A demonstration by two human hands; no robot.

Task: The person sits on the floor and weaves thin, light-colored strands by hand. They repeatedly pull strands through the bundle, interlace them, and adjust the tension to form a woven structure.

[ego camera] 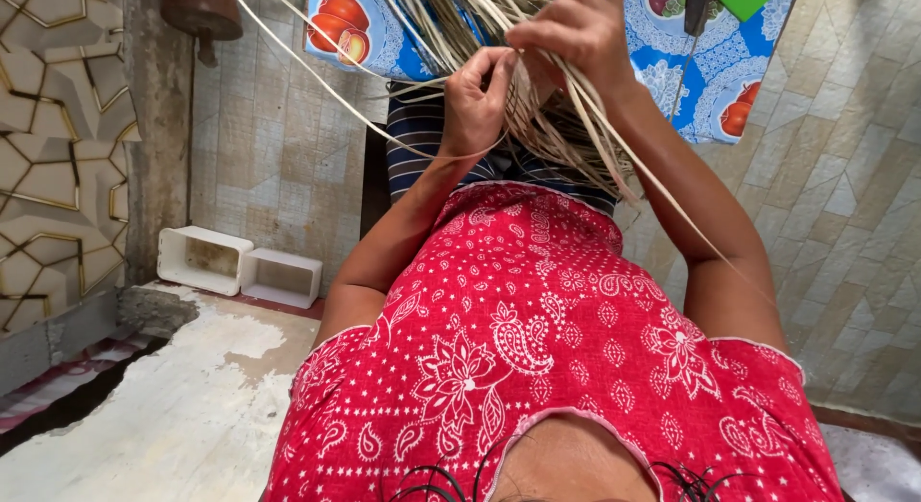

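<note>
Head view: my left hand [477,97] and right hand [576,32], both closed, pinch dry straw strands [576,128]. They look light, springy and brittle, best gripped near the gathered bunch.

Long pale strips [576,109] fan across the space around both hands, crowding any passage there (they trail down past the forearms too). Two white boxes [240,267] stand by the wall, with open tiled floor [278,147] beyond them.
</note>
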